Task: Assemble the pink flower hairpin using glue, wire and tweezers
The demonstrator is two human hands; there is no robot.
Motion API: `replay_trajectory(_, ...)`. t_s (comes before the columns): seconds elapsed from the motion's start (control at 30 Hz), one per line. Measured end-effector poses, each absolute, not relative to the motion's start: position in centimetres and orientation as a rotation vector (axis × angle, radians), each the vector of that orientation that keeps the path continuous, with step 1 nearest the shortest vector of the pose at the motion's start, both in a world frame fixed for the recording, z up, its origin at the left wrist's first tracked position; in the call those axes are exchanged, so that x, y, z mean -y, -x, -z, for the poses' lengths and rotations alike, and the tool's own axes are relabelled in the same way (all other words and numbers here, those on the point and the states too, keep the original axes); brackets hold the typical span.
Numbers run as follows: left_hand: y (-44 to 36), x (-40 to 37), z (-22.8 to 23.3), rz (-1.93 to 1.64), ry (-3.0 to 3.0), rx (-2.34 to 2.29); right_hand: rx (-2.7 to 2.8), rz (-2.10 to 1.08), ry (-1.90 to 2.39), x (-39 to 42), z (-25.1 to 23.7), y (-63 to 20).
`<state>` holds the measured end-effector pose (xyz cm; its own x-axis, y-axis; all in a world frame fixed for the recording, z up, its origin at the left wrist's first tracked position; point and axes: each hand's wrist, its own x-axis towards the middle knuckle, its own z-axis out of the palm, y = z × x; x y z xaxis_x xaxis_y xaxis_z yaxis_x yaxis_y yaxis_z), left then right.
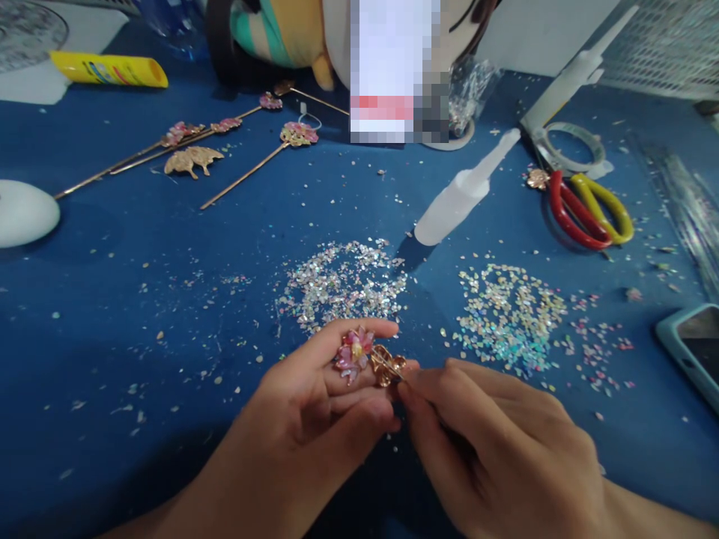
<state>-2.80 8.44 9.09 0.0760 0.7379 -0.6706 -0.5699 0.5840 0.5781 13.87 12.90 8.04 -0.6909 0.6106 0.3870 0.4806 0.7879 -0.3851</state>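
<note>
Two bare hands meet low over a blue bench (101, 314) strewn with iridescent flakes. The left hand (314, 404) cradles a pink flower ornament (353, 353) on a gold filigree fitting (387, 368), its grip pressed together on the piece: thumb over the top, fingers curled beneath. The right hand (494, 434) comes in from the right, fingertips pinched on what looks like a thin gold pin at the filigree's right edge (the pin itself is mostly hidden by the fingers, so its full length cannot be told). The flower lies just left of the right grip and touching the left one; its visible long axis runs roughly left to right, flower end toward the left hand.

Just beyond the hands lie two heaps of flakes (342, 284), one silvery, one greenish (508, 314). Farther back are a white nozzle bottle (460, 198), red-and-yellow scissors (584, 209), finished flower hairpins (247, 168), a yellow tube (109, 69) and, at the right edge, a phone (693, 348).
</note>
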Motion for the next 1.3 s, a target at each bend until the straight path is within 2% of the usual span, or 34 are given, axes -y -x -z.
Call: replay_trajectory(1.3,3.38,-8.45,-8.35,-0.966,-0.216,-1.002,2.519,-0.521,0.799,-13.08,-8.05,-14.55)
